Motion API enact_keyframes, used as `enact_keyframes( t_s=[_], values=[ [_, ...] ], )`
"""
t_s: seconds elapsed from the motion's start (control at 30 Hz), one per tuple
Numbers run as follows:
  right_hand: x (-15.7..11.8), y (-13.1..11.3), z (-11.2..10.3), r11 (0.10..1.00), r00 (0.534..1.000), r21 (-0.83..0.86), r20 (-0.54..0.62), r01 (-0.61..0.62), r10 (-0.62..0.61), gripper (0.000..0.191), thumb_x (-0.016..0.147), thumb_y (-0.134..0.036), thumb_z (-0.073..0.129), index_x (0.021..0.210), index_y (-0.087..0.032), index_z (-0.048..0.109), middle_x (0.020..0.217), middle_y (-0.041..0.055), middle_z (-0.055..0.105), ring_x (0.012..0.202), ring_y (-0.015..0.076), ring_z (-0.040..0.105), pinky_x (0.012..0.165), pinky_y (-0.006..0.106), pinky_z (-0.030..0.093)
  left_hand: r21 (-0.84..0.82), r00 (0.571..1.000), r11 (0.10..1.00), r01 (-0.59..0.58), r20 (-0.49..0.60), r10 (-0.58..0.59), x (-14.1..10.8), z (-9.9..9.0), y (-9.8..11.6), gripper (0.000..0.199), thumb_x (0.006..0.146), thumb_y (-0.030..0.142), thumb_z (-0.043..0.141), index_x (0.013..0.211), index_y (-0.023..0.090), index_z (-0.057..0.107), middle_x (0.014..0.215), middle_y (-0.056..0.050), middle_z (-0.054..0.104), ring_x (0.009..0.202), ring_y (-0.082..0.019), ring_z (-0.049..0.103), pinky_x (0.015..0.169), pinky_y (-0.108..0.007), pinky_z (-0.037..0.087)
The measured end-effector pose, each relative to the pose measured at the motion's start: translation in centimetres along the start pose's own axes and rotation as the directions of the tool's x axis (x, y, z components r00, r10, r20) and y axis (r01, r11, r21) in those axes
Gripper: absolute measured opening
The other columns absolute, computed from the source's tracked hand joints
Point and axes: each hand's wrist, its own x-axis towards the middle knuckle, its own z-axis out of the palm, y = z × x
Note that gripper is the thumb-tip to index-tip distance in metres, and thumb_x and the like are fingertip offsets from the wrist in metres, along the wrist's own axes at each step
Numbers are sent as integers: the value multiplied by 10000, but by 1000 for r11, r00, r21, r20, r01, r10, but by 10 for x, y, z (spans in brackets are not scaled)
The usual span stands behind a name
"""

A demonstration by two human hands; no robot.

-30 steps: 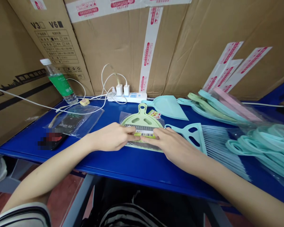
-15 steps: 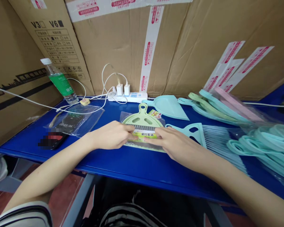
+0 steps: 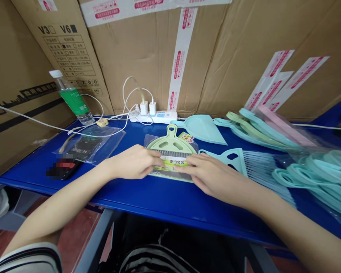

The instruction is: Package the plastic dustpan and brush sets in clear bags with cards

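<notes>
A light green brush and dustpan set [image 3: 172,142] lies on the blue table in front of me, its round handle loop pointing away. A grey row of bristles crosses it, and a yellow-green and white printed label [image 3: 174,162] sits over the bristles. My left hand [image 3: 135,162] is closed with curled fingers at the set's left edge. At the right edge, my right hand [image 3: 206,170] grips the set, its index finger reaching over the label. The fingertips partly cover both ends of the label. Clear plastic film shows around the set.
Beyond lies a turquoise dustpan [image 3: 204,129], with a turquoise brush [image 3: 261,172] at the right. More wrapped sets [image 3: 324,178] are piled farther right. A power strip [image 3: 159,116], a water bottle [image 3: 74,100] and a phone [image 3: 64,168] stand or lie behind and left.
My right fingers have shifted slightly on the label's right end, and the left fingers have moved a little. The set stays in place.
</notes>
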Motion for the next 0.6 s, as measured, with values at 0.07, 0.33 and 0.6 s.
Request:
enact_keyframes(
  t_s=[0.07,0.33,0.6],
  values=[
    [1,0,0,1000,1000,12,11,-7,6,527,827,-9,425,1216,-238,696,845,62,643,781,204,603,766,365,503,-3,1000,1000,2,10,-2,0,0,0,390,802,53,461,1086,214,675,883,-14,694,693,-157,648,543,-253,416],
    [6,0,1,999,998,26,67,-23,22,537,809,14,453,1221,-247,678,803,44,621,804,213,611,771,352,474,40,998,999,-3,67,1,1,-1,2,485,795,45,476,1187,265,659,957,-16,694,698,-150,646,541,-242,409],
    [6,1,0,999,996,28,86,-24,22,541,828,-4,435,1253,-252,662,825,54,628,806,219,608,769,358,471,55,997,998,-9,73,5,2,-3,2,477,798,53,473,1196,253,645,920,-19,677,669,-156,626,515,-252,389]
  ],
)
